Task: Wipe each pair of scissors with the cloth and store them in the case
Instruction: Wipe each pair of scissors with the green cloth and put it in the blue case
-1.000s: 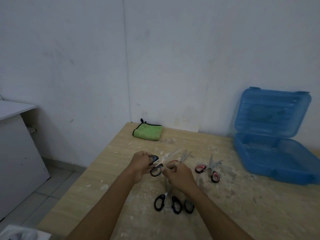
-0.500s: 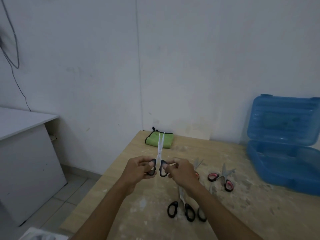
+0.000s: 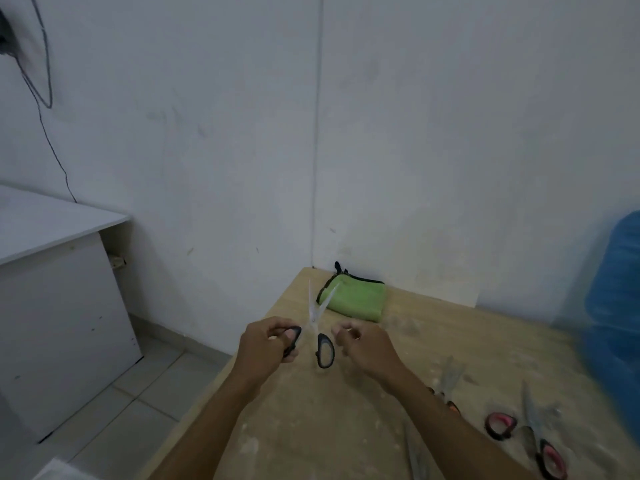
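The left hand (image 3: 266, 344) is gripping one black handle of the scissors (image 3: 317, 329), blades slightly parted, pointing toward twelve o'clock above the table (image 3: 346, 410); the right hand (image 3: 363, 344) is hovering loosely curled, empty, beside the other handle.

Blue case (image 3: 613, 299) blurred and cut off at our right edge, one scissors' handles (image 3: 417, 455) below our frame, another's (image 3: 446, 393) behind our right forearm.

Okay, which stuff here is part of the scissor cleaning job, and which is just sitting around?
Part of the job:
- black-handled scissors, held in the left hand; right hand beside them
- green cloth
- blue case
- pink-handled scissors
- other scissors on the wooden table

Just sitting around:
- white cabinet
- wall cable
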